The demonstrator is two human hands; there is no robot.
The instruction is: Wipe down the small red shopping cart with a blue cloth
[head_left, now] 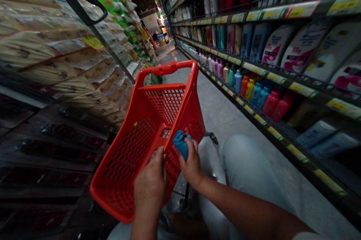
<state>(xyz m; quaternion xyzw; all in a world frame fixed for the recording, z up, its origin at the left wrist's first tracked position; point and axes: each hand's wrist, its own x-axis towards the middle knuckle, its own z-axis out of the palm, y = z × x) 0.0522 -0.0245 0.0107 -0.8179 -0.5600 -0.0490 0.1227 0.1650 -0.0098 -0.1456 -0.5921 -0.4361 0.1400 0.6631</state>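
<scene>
A red plastic shopping cart (132, 134) with perforated sides stands tilted in view before my knees. My left hand (151, 180) grips its near rim, thumb on top and fingers hidden over the edge. Bunched in my right hand (191, 163) is a blue cloth (182, 144), held against the outer face of the cart's side wall. Inside, the basket shows its bare floor and a small bright green bit on the far wall. The cart's handle (166, 69) points away down the aisle.
Shelves of bottles (256, 91) line the right side. Stacked packaged goods (62, 52) rise on the left, with a black looped handle on a pole (98, 18) in front of them. Grey tiled floor (225, 112) runs down the aisle. A cart wheel (213, 137) sits near my knee.
</scene>
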